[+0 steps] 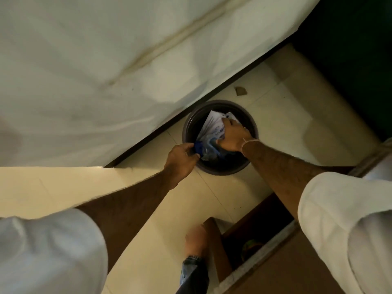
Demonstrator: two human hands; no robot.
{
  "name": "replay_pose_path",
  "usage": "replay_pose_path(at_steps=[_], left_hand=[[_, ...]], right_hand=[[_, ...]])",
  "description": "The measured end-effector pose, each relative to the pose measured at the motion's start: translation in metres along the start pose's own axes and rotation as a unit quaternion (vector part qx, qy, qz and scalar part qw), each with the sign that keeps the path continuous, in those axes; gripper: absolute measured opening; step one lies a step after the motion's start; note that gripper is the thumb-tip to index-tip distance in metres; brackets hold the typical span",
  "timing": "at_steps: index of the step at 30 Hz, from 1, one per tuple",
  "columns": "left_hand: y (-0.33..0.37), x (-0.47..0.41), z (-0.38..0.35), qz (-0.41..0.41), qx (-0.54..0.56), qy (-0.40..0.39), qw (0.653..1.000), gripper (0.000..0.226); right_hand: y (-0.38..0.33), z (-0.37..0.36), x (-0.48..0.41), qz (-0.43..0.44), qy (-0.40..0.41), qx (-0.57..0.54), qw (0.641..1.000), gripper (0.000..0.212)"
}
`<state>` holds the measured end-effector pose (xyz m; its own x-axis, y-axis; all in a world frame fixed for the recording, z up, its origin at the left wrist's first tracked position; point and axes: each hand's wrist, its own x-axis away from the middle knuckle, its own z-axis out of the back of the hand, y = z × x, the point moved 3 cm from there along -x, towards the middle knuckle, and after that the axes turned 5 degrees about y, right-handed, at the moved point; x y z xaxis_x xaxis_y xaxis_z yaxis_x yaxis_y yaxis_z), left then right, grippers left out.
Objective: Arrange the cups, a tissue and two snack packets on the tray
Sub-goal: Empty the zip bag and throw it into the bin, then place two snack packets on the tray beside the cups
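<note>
White bed sheet [89, 66], soft and creased, fills 10 to 12 o'clock. Left hand [181, 161] clenched on a crinkled blue packet [200, 150] at the 9 o'clock edge of a round dark bin [253, 126] standing on the glossy cream tile floor [282, 115]. Right hand [232, 134] presses down, grasping white printed paper [212, 126] inside the bin. Brown wooden shelf [273, 268] at 5 o'clock.
</note>
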<state>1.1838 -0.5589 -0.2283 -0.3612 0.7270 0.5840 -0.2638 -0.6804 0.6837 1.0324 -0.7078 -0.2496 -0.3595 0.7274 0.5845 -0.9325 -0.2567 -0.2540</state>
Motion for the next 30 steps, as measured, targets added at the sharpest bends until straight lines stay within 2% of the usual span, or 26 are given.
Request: replay_pose_path(at_steps=[4, 10, 16, 20, 26, 30], left_hand=[[0.078, 0.013, 0.017, -0.032, -0.022, 0.013, 0.999, 0.046], [0.245, 0.060, 0.057, -0.133, -0.087, 0.058, 0.986, 0.050], [0.425, 0.149, 0.102, -0.245, -0.077, 0.106, 0.961, 0.052], [0.538, 0.237, 0.131, -0.318, -0.062, 0.145, 0.935, 0.053], [0.657, 0.352, 0.156, -0.411, -0.064, 0.198, 0.888, 0.059], [0.728, 0.446, 0.159, -0.484, -0.071, 0.226, 0.842, 0.062]], right_hand=[[-0.007, 0.076, 0.035, 0.021, 0.040, -0.010, 0.999, 0.081], [-0.018, 0.229, 0.115, 0.040, 0.134, -0.038, 0.989, 0.075], [-0.029, 0.396, 0.220, 0.056, 0.251, -0.052, 0.965, 0.075], [-0.028, 0.514, 0.315, 0.077, 0.337, -0.055, 0.937, 0.075], [-0.021, 0.638, 0.447, 0.097, 0.435, -0.049, 0.894, 0.076], [-0.003, 0.706, 0.554, 0.102, 0.505, -0.039, 0.856, 0.077]])
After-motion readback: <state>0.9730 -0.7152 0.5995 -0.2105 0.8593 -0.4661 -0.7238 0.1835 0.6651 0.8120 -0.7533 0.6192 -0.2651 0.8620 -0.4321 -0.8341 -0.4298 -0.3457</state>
